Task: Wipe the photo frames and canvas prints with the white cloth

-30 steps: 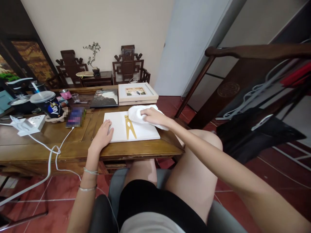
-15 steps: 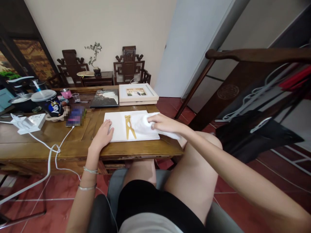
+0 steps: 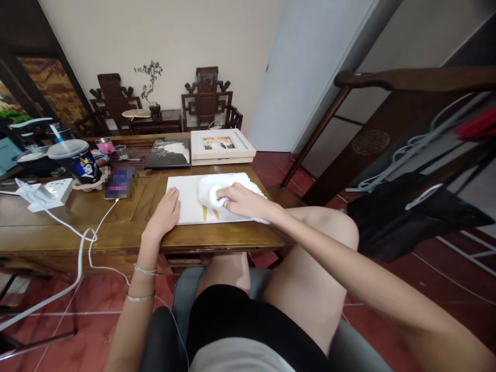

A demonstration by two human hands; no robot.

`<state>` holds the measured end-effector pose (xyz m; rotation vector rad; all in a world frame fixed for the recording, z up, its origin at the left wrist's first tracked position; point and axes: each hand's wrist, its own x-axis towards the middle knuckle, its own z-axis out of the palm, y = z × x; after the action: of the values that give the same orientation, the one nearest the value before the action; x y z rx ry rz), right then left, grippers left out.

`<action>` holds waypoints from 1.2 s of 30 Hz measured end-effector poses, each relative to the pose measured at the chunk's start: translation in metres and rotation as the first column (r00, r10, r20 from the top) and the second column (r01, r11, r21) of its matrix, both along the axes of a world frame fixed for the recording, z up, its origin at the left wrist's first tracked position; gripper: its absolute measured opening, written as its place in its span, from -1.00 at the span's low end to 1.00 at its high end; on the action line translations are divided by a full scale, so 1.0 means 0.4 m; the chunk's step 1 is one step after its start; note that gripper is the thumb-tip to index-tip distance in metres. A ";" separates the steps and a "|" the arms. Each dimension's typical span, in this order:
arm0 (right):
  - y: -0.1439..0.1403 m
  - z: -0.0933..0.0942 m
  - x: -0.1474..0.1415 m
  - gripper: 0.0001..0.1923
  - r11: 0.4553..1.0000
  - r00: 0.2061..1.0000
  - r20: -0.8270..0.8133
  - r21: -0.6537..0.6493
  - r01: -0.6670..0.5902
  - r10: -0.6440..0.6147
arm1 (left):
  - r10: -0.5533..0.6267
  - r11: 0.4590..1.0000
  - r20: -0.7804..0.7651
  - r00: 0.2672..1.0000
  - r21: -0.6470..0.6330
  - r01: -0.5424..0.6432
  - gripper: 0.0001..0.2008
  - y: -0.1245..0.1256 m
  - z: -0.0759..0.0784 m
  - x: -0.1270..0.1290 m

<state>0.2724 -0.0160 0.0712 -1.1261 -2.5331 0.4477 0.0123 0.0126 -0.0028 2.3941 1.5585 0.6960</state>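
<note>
A white flat board [image 3: 186, 204] lies on the wooden table [image 3: 116, 232] near its front edge. My left hand [image 3: 165, 217] rests flat on the board's left edge, fingers spread. My right hand [image 3: 236, 199] presses a white cloth [image 3: 211, 187] onto the middle of the board. Under the cloth, only the two lower tips of a gold clothespin-shaped piece [image 3: 209, 213] show.
Behind the board lie a white picture frame [image 3: 221, 144] and a dark photo book [image 3: 168, 153]. To the left are a phone [image 3: 119, 183] on a white cable, a power strip [image 3: 46, 194], a lidded cup [image 3: 75, 160]. A dark wooden chair arm [image 3: 387, 80] stands right.
My right hand slid the cloth from the board's far right corner leftward to its middle, covering most of the gold piece. The left hand stayed put.
</note>
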 end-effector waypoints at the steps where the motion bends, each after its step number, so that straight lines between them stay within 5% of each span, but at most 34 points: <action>1: -0.032 0.009 0.006 -0.85 1.000 0.999 0.023 -0.021 -0.023 0.023 | 0.002 1.000 -0.005 1.000 -0.003 -0.002 -0.46 -0.001 0.002 0.001; 5: -0.120 0.046 0.022 -0.83 0.985 0.985 0.090 -0.108 -0.136 0.145 | 0.002 1.000 -0.010 1.000 -0.003 -0.002 -0.44 -0.004 0.003 0.004; 8: -0.118 0.056 0.024 -0.83 0.981 0.980 0.101 -0.113 -0.160 0.171 | -0.004 1.000 0.007 1.000 0.014 0.004 -0.46 -0.002 -0.003 0.001; 20: 0.127 -0.009 -0.146 -0.71 0.975 0.952 0.268 0.199 0.095 -0.147 | -0.027 0.999 0.059 0.998 0.030 0.026 -0.48 0.012 -0.020 -0.012; 25: 0.040 -0.018 -0.157 -0.67 0.962 0.918 0.387 0.271 -0.020 -0.089 | -0.025 0.999 0.055 0.998 0.033 0.024 -0.48 0.014 -0.025 -0.010; 31: -0.135 0.027 -0.113 -0.69 0.978 0.932 0.339 0.116 -0.174 0.126 | -0.031 0.997 0.051 0.998 0.073 0.027 -0.49 0.015 -0.030 -0.007; 36: -0.096 0.025 -0.106 -0.72 0.988 0.964 0.229 0.046 -0.151 0.136 | -0.015 0.998 0.083 0.996 0.061 0.010 -0.50 0.010 -0.024 -0.003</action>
<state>0.2299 -0.0545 0.0812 -1.0258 -2.8179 0.2861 0.0113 0.0165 -0.0123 2.3822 1.5096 0.8410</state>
